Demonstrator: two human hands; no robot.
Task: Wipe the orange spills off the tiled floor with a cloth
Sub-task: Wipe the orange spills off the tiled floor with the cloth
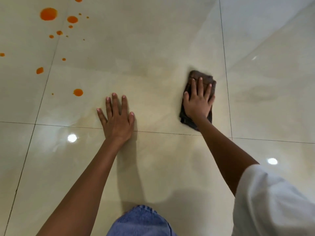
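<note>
Wiping partway done, seemingly: pressing cloth (201, 76) flat under right hand (197, 101), fingers spread; bracing left hand (117, 117) on floor (153, 48), fingers spread; orange spills (48, 14) at left yet to wipe.

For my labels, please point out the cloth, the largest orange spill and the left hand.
cloth (201, 75): head view, far end
largest orange spill (48, 14): head view, centre
left hand (118, 120): head view, back of hand
</note>
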